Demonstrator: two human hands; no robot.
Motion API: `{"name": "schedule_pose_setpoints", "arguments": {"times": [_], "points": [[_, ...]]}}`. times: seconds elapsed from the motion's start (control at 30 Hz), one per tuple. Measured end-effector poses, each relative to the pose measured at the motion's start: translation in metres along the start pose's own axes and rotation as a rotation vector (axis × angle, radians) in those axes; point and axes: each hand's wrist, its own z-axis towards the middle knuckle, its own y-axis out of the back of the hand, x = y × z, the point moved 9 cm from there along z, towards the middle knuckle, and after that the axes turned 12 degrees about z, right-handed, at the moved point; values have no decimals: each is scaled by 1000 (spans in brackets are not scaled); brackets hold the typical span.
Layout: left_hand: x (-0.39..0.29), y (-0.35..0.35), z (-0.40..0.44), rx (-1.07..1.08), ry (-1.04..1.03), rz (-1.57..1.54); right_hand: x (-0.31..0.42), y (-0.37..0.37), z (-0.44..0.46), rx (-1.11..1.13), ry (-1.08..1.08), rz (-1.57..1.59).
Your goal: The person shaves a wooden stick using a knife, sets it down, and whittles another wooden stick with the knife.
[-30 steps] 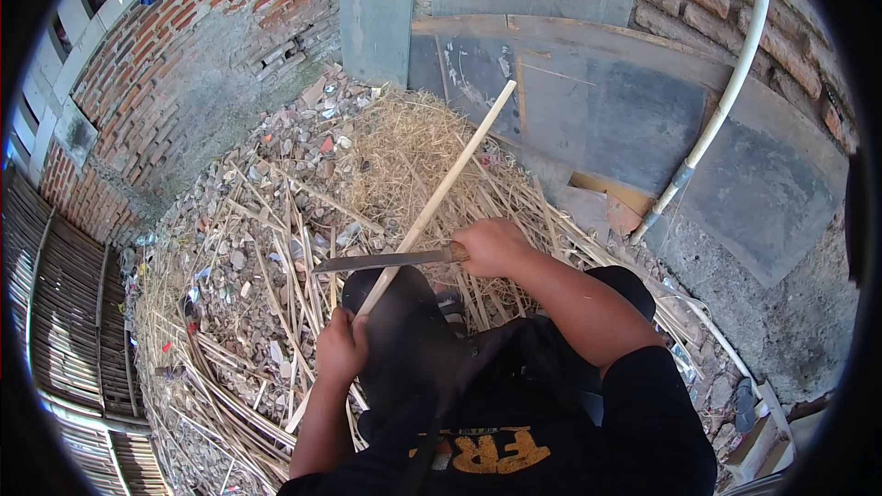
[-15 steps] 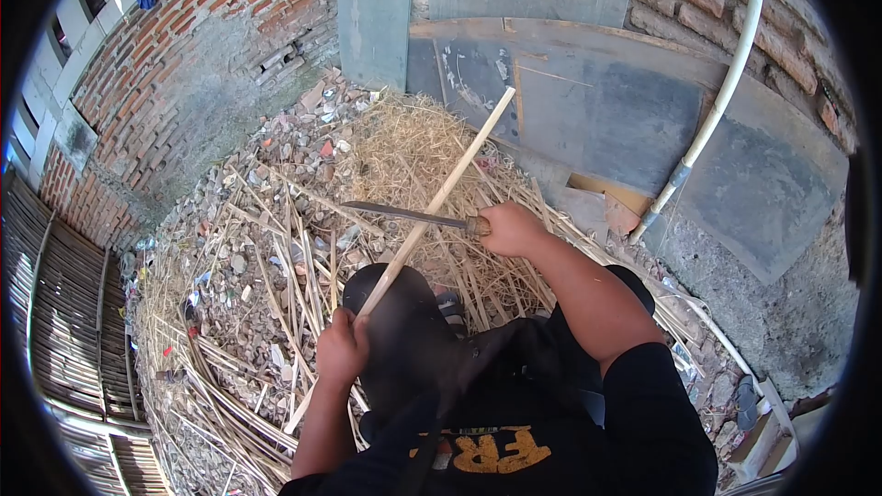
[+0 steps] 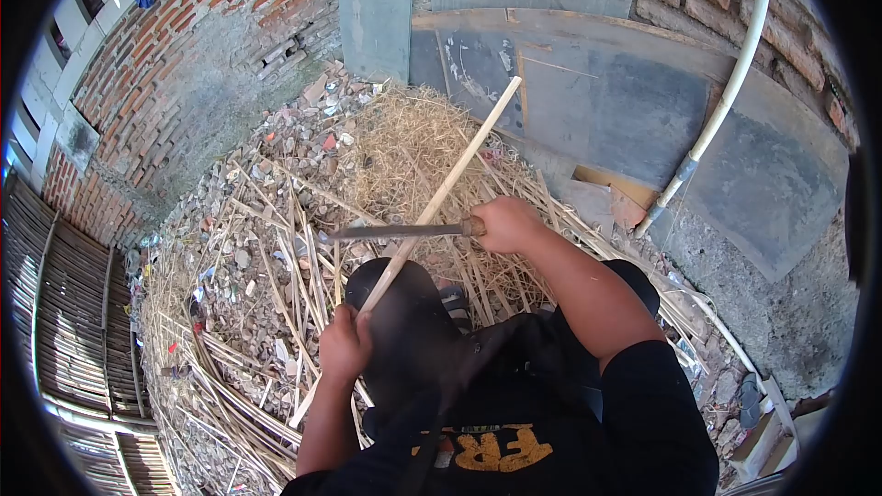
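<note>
A long pale wooden strip slants from my lap up toward the grey boards. Its lower end is in my left hand, whose fingers are wrapped round it beside my knee. My right hand is closed on the wooden handle of a long machete. The dark blade lies nearly level across the strip, a little above my knee, its tip pointing left.
Rubble with loose strips and a heap of straw-like shavings covers the ground ahead. Grey boards lean on the brick wall, with a white pipe before them. A bamboo screen stands left.
The machete first moved up along the strip and tilted, and now lies level again, slightly lower at its tip than half a second ago. My left hand has barely moved.
</note>
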Motion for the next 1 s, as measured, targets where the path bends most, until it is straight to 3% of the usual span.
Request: {"name": "schedule_pose_setpoints", "arguments": {"times": [0.07,0.37,0.77,1.0], "points": [[-2,1,0,1,6,21,-36,7,10,-84,-76,18],[-2,1,1,3,0,-1,-33,0,-1,-38,-131,97],[1,-3,2,-27,-27,-10,4,-5,-7,30,2,-63],[-1,2,1,-16,6,27,-34,2,6,-30,-65,0]]}}
